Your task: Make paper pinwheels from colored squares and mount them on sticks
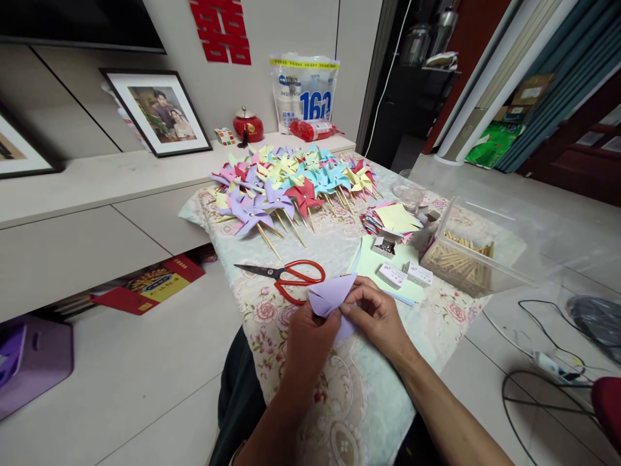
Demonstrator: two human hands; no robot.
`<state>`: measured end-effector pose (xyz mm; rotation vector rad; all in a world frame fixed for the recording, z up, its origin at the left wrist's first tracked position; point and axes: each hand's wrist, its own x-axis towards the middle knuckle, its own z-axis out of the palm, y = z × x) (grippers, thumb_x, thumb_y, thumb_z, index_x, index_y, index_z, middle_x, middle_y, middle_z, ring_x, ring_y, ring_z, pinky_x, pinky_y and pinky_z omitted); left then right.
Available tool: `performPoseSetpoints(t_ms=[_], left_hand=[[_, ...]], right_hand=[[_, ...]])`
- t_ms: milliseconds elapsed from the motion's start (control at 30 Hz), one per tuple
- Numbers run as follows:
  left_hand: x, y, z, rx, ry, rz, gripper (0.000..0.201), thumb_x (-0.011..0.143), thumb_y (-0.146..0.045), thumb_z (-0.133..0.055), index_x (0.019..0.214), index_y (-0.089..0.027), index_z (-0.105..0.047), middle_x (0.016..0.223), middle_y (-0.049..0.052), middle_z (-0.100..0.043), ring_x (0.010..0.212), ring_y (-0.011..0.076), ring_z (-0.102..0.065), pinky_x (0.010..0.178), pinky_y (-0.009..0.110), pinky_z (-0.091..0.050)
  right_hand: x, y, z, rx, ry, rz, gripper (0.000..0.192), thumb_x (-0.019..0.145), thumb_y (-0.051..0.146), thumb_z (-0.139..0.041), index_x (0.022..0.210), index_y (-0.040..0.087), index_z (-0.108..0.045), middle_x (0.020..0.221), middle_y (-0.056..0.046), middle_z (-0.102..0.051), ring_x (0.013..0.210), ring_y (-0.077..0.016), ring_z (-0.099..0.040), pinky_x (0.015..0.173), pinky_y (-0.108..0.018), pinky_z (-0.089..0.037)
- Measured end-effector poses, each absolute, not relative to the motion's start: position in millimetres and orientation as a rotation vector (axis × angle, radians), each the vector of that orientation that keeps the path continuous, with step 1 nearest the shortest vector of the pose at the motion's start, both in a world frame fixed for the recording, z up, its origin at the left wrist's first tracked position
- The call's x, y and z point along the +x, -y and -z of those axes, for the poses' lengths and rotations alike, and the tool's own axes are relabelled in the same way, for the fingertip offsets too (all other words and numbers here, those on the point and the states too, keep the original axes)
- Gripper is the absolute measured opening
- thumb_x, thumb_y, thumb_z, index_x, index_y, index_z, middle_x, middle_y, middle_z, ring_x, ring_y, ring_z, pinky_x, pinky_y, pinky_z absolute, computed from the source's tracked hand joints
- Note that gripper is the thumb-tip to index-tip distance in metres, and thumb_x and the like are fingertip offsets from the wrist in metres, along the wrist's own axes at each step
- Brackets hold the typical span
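A purple paper pinwheel blade sheet (334, 292), slit and partly folded inward, is held above the near part of the table. My left hand (313, 333) pinches its lower left side, thumb near the middle. With thumb and fingers closed at the centre and right edge, my right hand (376, 314) grips the same sheet. Just beyond the paper lie black-bladed scissors (291, 275) with red handles. Small boxes (392, 275) rest on pale green paper sheets (365, 259) to the right, and one opened box (384, 246) shows shiny metal pins.
Many finished paper pinwheels (291, 175) on sticks lie at the table's far end. Cut paper squares (395, 219) are stacked at the right, near a clear plastic bin (485, 259) of wooden sticks. A floral tablecloth (272, 336) covers the table.
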<state>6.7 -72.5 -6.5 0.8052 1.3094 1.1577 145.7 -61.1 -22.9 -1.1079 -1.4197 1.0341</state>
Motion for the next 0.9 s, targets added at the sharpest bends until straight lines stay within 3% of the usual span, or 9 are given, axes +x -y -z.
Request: performPoseSetpoints(t_ms=[367, 900], left_hand=[[4, 71, 11, 0.711, -1.157, -1.144, 0.028, 0.061, -0.024, -0.080, 0.087, -0.015, -0.075, 0.076, 0.003, -0.076, 0.073, 0.0208, -0.069, 0.069, 0.029, -0.052], [2, 65, 21, 0.751, -1.178, -1.080, 0.026, 0.060, -0.029, -0.078, 0.080, -0.013, -0.077, 0.070, 0.006, -0.075, 0.061, 0.0188, -0.064, 0.059, 0.028, -0.048]], right_hand=[[144, 60, 22, -1.124, 1.390, -1.040, 0.010, 0.080, 0.020, -0.071, 0.070, 0.021, -0.067, 0.099, -0.005, -0.062, 0.090, -0.0204, -0.059, 0.077, -0.031, -0.044], [145, 60, 26, -1.112, 1.402, -1.007, 0.011, 0.079, 0.016, -0.069, 0.070, 0.021, -0.066, 0.097, -0.005, -0.061, 0.090, -0.0194, -0.059, 0.077, -0.030, -0.044]])
